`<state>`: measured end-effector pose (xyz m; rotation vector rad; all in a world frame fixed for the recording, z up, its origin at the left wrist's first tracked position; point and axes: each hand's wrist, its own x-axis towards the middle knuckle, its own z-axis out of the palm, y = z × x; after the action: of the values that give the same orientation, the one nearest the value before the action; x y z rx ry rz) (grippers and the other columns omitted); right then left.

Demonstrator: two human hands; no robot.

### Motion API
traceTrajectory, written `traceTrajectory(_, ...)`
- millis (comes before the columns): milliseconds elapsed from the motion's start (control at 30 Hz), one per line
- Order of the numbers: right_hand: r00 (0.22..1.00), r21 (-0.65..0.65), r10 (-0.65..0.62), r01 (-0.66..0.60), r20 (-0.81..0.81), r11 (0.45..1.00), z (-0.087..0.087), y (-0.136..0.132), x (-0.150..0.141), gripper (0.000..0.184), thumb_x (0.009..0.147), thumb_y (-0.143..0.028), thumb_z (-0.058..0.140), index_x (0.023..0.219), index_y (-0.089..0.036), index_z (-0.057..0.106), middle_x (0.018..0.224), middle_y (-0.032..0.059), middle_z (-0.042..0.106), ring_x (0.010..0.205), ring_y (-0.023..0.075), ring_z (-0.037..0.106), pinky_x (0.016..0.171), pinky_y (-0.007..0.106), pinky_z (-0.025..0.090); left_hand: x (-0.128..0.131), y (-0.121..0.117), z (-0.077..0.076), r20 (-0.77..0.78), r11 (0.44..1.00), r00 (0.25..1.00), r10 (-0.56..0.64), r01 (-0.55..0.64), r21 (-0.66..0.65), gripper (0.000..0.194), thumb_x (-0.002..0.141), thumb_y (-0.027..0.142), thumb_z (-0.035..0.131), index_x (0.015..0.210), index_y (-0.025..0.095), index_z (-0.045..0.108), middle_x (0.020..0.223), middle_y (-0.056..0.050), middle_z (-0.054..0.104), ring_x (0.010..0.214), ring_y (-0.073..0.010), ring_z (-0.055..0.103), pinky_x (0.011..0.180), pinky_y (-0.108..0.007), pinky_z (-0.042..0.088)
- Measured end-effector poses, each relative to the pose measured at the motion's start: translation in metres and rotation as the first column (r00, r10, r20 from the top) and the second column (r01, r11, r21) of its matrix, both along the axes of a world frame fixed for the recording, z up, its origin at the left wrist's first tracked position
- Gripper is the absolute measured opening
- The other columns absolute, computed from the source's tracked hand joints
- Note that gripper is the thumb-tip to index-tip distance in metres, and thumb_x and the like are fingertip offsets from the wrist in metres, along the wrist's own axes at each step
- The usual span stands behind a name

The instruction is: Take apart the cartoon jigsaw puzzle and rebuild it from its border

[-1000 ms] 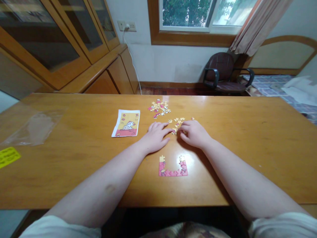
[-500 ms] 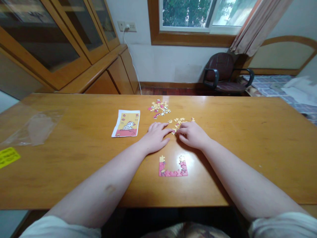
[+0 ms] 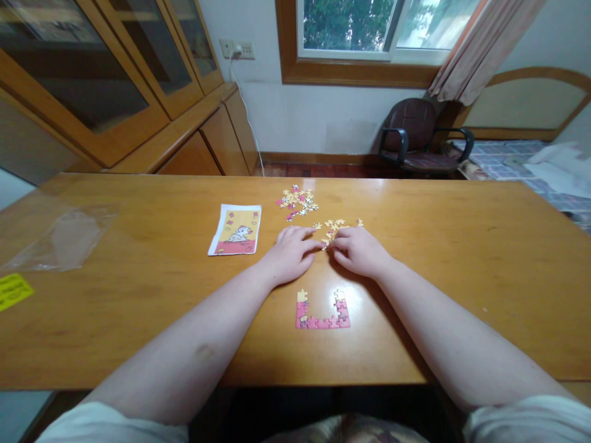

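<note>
Yellow puzzle pieces point(image 3: 333, 226) lie at both hands' fingertips (grip unclear): left hand point(image 3: 290, 253), right hand point(image 3: 360, 251).

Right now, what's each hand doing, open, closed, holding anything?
Left hand: palm down on the table, fingertips at the loose pieces; grip cannot be told.
Right hand: curled, fingertips pinching at the same pieces; hold cannot be told.

Single head-worn camera, positioned above the near edge of the wooden table point(image 3: 138, 295), facing forward and down toward 12 o'clock. Both forearms enter from the bottom corners at 7 and 5 o'clock, converging near frame centre. Wide-angle view: window point(image 3: 383, 27) at 12 o'clock, cabinets point(image 3: 106, 74) at 10 o'clock, chair point(image 3: 415, 138) at 1 o'clock.
</note>
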<state>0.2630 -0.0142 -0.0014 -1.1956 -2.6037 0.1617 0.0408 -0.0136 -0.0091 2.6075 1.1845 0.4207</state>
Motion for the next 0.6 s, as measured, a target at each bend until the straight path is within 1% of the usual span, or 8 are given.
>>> traceTrajectory(233,1.0,0.0,0.003,-0.003,-0.006,1.0,-0.001,0.0,-0.001,0.024,0.086,-0.021,0.052,0.091,-0.018,0.075,0.081,0.0069,0.065,0.077,0.0182,0.057,0.074,0.03,0.039,0.001,0.0,0.0,-0.003,1.0,1.0,0.009,-0.009,-0.025,0.029,0.09,0.03,0.05,0.114,0.029,0.068,0.134,-0.007,0.053,0.123,-0.0283,0.044,0.107,-0.053,0.032)
traceTrajectory(400,0.999,-0.01,-0.009,0.009,-0.033,1.0,-0.001,0.002,0.001,0.024,0.086,-0.02,0.052,0.091,-0.019,0.075,0.082,0.0062,0.067,0.077,0.0179,0.059,0.074,0.03,0.041,0.002,0.0,0.001,-0.03,1.0,1.0,0.007,-0.007,-0.017,0.031,0.09,0.029,0.051,0.116,0.027,0.068,0.134,-0.008,0.053,0.123,-0.0271,0.044,0.108,-0.049,0.033)
traceTrajectory(433,0.998,-0.01,-0.04,0.04,-0.048,0.999,-0.001,0.003,0.003,0.024,0.086,-0.02,0.052,0.091,-0.018,0.075,0.083,0.0063,0.068,0.077,0.018,0.06,0.075,0.03,0.042,0.002,0.0,0.001,-0.029,1.0,1.0,0.004,-0.005,-0.015,0.031,0.09,0.029,0.051,0.116,0.026,0.067,0.134,-0.008,0.053,0.123,-0.0267,0.045,0.108,-0.049,0.033)
traceTrajectory(500,0.985,0.003,-0.156,0.157,-0.08,0.988,0.001,0.006,0.009,0.024,0.086,-0.02,0.051,0.089,-0.018,0.075,0.085,0.007,0.069,0.077,0.0184,0.061,0.075,0.03,0.043,0.001,0.0,0.001,-0.017,1.0,1.0,0.0,0.0,-0.009,0.032,0.09,0.028,0.05,0.117,0.026,0.067,0.134,-0.008,0.053,0.123,-0.0261,0.045,0.109,-0.048,0.033)
traceTrajectory(600,0.931,0.014,-0.349,0.352,-0.102,0.936,0.004,0.011,0.021,0.023,0.086,-0.021,0.051,0.085,-0.017,0.074,0.086,0.008,0.071,0.077,0.0198,0.062,0.073,0.031,0.044,0.001,0.0,0.001,-0.004,1.0,1.0,0.0,0.0,-0.007,0.031,0.091,0.027,0.049,0.117,0.029,0.066,0.133,-0.006,0.054,0.122,-0.0257,0.045,0.108,-0.048,0.033)
